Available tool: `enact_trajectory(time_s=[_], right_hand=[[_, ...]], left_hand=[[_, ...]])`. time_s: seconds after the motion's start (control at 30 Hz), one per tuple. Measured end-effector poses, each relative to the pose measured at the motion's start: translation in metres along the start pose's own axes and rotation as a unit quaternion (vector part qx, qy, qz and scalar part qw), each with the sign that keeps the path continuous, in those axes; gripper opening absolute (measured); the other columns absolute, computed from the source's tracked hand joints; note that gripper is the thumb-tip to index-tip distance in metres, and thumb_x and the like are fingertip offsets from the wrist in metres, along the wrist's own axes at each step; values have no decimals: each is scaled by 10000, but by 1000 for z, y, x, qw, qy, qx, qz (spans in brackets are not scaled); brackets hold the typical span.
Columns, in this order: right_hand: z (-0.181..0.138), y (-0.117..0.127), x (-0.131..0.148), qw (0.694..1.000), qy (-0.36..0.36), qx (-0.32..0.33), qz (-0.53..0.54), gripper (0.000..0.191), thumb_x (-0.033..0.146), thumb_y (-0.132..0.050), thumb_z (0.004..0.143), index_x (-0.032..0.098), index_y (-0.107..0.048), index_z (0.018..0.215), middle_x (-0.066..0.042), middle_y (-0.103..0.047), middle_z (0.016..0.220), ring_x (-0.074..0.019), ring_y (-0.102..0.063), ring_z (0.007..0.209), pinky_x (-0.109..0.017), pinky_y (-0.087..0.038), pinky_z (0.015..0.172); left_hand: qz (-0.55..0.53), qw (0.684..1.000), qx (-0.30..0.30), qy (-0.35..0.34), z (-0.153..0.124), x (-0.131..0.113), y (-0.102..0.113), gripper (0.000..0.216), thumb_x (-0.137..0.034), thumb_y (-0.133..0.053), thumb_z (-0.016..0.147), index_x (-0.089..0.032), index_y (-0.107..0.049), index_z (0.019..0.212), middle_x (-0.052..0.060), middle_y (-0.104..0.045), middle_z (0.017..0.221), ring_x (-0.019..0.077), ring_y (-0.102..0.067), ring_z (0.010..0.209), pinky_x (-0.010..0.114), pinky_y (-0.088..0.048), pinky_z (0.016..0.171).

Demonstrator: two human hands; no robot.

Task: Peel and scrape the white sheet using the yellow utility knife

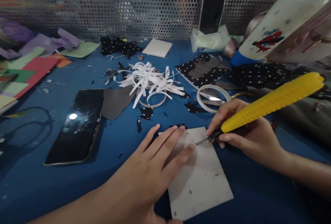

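A white rectangular card (200,179) lies on the blue table, with small dark flecks on it. My left hand (155,168) rests flat over its left side and upper left corner, fingers spread and holding nothing. My right hand (248,134) grips a yellow-handled craft knife (269,103) low down, by its black collar. The knife's thin metal blade meets the card near its upper edge, its tip right by my left index finger. Dark polka-dot scraps partly show behind the left fingertips.
Curled white paper strips (150,77) are heaped beyond the card. A tape roll (200,99) lies over scissors (213,97). One phone (74,127) lies left; another phone (214,3) leans on the perforated metal panel (116,6). A bottle (279,23) stands right; coloured papers (38,68) lie left.
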State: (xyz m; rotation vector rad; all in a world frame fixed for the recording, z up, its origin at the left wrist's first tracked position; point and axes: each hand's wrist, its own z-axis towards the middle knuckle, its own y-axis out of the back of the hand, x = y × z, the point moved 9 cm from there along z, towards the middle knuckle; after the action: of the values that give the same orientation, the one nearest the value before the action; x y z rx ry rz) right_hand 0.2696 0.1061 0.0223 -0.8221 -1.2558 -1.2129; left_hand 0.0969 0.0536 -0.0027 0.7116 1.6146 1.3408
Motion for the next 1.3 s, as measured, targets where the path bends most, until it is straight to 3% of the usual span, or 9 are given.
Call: enact_trajectory(time_s=[0.57, 0.87, 1.3], right_hand=[[-1, 4, 2, 999, -1, -45, -19, 215, 161, -786, 831, 237, -614, 933, -8, -680, 812, -127, -681, 568, -205, -592, 451], [-5, 4, 12, 993, 37, -47, -105, 190, 170, -739, 857, 235, -577, 931, -29, -636, 840, -161, -669, 693, -258, -573, 535], [-9, 3, 13, 993, 54, -45, -96, 242, 113, -706, 861, 253, -553, 986, -35, -613, 877, -178, -654, 683, -312, -527, 561]], left_hand=[[-29, 1000, -12, -3, 0, 1, 1, 1160, -716, -715, 675, -196, -244, 1598, 140, -121, 1691, 427, -198, 1521, 595, -34, 1240], [-3, 1000, -6, 0, 1, 0, 3, 1209, -747, -735, 631, -203, -247, 1595, 133, -69, 1696, 372, -112, 1555, 551, 10, 1248], [-13, 1000, -10, 2, 0, 1, 5, 1238, -713, -780, 593, -201, -258, 1592, 130, -66, 1697, 396, -157, 1542, 562, -17, 1255]])
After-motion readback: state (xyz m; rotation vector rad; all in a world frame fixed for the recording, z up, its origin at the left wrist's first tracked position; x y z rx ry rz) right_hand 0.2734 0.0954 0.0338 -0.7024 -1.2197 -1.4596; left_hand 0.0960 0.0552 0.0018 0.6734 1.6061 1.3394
